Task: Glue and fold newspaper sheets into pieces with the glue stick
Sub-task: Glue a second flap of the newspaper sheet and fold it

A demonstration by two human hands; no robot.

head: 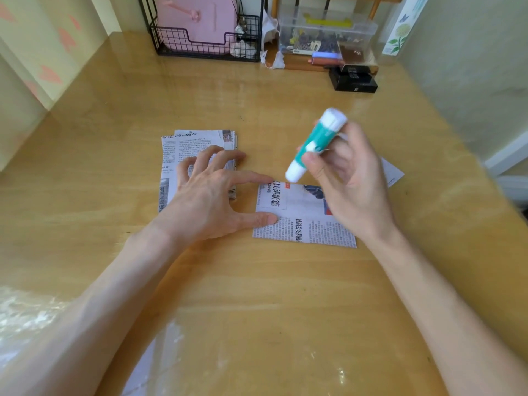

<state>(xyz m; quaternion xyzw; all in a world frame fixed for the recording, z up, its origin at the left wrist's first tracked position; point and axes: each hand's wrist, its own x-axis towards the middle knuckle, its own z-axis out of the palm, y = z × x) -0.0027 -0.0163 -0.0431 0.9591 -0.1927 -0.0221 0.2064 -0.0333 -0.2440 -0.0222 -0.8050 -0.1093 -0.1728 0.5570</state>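
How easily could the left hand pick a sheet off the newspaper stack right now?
Probably yes, easily: the empty left hand lies partly over the stack, and nothing else covers it.

Teal body with white ends on the glue stick (314, 144). Below it, grey-white newspaper sheet (300, 224) with black print, a red tag and a blue photo. Left of the glue stick, same black-on-grey print on the newspaper stack (177, 150). Honey-yellow wood grain across the table (257, 281). Behind the glue stick, black wire basket (205, 50), pink case (197, 18).
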